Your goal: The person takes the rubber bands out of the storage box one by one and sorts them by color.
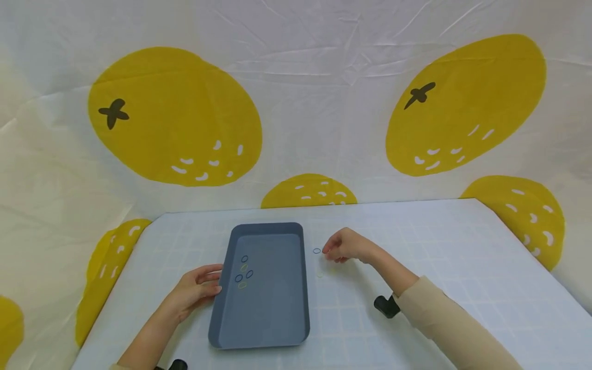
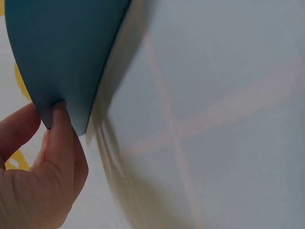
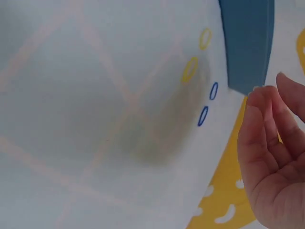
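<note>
A cloth (image 1: 319,113) with yellow fruit prints hangs at twelve o'clock behind the table (image 1: 370,339). The grey-blue tray (image 1: 270,313) lies flat on the table; it looks stiff, light and a little slick, best held by its rim at nine or three o'clock. A beige sleeve (image 1: 453,318) reaches in from four o'clock. The left hand (image 1: 194,289) holds the tray's side at nine o'clock, thumb at the rim and fingers against the wall. The right hand (image 1: 348,245) hovers at two o'clock of the tray, fingers bent, the gap to the thumb narrow, nothing seen in its grip. Two blue bands (image 3: 211,92) and two yellow bands (image 3: 185,69) lie there on the table; three blue and two yellow are inside, around ten o'clock. The bands are probably feather-light, soft and springy, best pinched by one edge with the fingertips. The tray's wall at three o'clock stands between both groups.
</note>
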`<action>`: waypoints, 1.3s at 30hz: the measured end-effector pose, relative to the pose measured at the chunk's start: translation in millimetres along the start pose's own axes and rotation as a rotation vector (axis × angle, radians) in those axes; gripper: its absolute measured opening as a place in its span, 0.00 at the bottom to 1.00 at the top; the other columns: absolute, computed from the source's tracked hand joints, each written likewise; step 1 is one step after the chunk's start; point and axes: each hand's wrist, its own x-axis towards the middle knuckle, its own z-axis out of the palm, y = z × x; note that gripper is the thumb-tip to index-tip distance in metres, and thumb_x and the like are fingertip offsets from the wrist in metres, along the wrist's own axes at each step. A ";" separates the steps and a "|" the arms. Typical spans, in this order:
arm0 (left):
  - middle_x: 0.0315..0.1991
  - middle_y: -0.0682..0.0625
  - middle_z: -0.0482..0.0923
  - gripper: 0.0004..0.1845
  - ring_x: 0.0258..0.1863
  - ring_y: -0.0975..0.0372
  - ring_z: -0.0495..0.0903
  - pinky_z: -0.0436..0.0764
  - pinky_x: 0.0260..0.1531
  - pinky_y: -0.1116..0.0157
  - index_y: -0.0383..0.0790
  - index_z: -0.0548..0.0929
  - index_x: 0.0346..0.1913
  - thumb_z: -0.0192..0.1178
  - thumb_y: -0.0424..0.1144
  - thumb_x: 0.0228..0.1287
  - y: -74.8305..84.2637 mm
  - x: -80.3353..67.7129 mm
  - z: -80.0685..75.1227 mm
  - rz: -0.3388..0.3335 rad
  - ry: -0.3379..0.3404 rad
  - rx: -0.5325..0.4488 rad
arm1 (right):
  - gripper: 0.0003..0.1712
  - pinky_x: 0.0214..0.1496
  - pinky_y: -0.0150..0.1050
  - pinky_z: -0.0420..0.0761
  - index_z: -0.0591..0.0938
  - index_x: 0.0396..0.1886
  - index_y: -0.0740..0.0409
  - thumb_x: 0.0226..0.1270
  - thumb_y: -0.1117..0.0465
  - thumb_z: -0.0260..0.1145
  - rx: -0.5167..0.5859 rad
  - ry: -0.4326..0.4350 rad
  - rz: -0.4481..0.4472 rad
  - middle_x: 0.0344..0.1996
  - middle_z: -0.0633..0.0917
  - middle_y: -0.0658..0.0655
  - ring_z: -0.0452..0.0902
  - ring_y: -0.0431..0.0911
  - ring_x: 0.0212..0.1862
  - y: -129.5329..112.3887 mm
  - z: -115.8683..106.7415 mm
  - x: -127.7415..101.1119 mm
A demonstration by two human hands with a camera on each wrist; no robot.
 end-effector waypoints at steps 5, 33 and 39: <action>0.56 0.29 0.69 0.33 0.39 0.59 0.79 0.80 0.36 0.63 0.24 0.63 0.64 0.58 0.18 0.53 0.1 0.3 0.7 0.004 -0.005 -0.004 | 0.09 0.32 0.36 0.79 0.83 0.36 0.69 0.56 0.69 0.67 0.042 -0.018 -0.050 0.23 0.82 0.55 0.75 0.44 0.25 -22.6 5.0 6.2; 0.57 0.31 0.69 0.33 0.40 0.61 0.78 0.80 0.38 0.64 0.25 0.62 0.64 0.60 0.20 0.53 0.6 -1.3 -2.8 0.004 -0.020 0.010 | 0.08 0.32 0.37 0.80 0.85 0.33 0.68 0.51 0.71 0.71 0.010 -0.089 -0.195 0.23 0.84 0.55 0.76 0.42 0.25 -82.1 83.8 59.7; 0.57 0.31 0.69 0.34 0.40 0.61 0.79 0.80 0.37 0.63 0.25 0.62 0.64 0.60 0.19 0.53 1.1 -0.2 -1.1 -0.004 -0.018 0.013 | 0.08 0.27 0.33 0.77 0.85 0.31 0.66 0.48 0.70 0.72 -0.023 -0.073 -0.199 0.21 0.83 0.53 0.75 0.42 0.23 -80.2 101.1 67.6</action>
